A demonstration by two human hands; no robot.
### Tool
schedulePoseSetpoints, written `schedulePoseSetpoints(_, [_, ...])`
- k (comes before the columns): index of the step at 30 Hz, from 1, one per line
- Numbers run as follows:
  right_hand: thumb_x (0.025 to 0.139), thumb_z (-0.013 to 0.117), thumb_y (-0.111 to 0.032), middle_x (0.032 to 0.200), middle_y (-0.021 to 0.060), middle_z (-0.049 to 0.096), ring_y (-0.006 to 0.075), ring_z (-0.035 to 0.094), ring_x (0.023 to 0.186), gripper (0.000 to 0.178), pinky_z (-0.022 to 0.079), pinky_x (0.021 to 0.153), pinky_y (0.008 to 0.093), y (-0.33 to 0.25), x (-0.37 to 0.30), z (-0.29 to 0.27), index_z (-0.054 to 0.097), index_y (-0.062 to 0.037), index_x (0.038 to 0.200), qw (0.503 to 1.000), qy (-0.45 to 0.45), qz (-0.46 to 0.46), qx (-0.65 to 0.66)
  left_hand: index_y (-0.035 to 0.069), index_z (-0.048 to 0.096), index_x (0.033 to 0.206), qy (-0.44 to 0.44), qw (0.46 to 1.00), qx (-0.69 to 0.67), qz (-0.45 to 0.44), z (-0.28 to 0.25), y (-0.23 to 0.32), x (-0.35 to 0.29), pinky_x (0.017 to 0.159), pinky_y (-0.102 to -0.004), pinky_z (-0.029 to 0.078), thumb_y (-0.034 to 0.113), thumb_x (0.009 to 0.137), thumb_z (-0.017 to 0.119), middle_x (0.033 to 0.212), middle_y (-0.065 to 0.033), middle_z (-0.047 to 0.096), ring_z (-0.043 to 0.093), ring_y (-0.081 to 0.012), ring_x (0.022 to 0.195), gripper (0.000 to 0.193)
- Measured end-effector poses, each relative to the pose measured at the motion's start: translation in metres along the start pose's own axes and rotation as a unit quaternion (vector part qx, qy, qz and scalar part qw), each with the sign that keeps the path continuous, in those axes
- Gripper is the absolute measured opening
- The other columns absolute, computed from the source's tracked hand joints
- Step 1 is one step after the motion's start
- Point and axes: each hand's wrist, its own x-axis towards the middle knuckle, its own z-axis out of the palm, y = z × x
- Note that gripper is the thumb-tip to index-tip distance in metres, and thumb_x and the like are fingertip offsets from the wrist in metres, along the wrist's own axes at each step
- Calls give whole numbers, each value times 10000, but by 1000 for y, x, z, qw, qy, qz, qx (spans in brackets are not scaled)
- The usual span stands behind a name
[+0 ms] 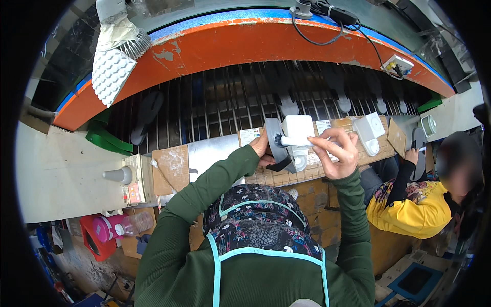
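My left hand grips a grey shoe sole with a black strap-like piece, held up on edge over the cardboard-covered bench. In my right hand, a white-handled brush is pinched between thumb and fingers. Its dark tip meets the face of the sole. Just behind the brush stands a white plastic container, partly hidden by the brush and fingers. A second white container with a round opening sits farther right.
Beyond the bench runs a roller conveyor carrying several soles, under an orange panel. A lamp with a white textured wrap hangs at left, above a small machine with a grey cone. A co-worker at right holds another sole.
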Motion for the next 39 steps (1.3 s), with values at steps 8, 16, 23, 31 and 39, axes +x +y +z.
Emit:
schedulePoseSetpoints(8, [674,728,-40,841,13,606,132,527,688,286,287,705,307,2,4,-5,731,-129,946,999,1,-15,-35,89,463,1279,-122,977,-167,-60,7,11,-16,786,-403,561,899,660,278,1121,-151,610,646,-242,976,1037])
schedulePoseSetpoints(16, [691,737,-112,840,-19,589,109,515,696,308,241,688,319,9,5,-3,717,-196,987,997,13,-43,-63,118,429,1300,-202,952,-221,-68,15,16,-22,778,-481,553,898,661,215,1151,-137,587,622,-247,1031,1031])
schedulePoseSetpoints(23, [693,738,-123,847,-27,580,104,498,699,310,237,688,321,11,1,-5,715,-206,990,996,-3,-41,-81,76,393,1354,-207,936,-272,-88,27,26,-33,834,-621,481,889,693,161,1181,-202,541,573,-335,1091,1073])
schedulePoseSetpoints(31, [678,740,-116,846,-31,586,101,487,683,310,235,690,327,11,-4,-7,719,-205,974,995,-7,-52,-81,74,353,1401,-193,941,-263,-94,35,38,-50,847,-686,418,910,682,152,1260,-263,475,500,-391,1163,1121])
schedulePoseSetpoints(39, [664,744,-116,848,-29,593,104,462,627,317,234,685,329,10,-10,-7,722,-204,967,993,6,-67,-92,153,269,1448,-214,926,-286,-124,27,33,-41,879,-692,404,886,699,185,1421,-206,338,406,-432,1251,1051])
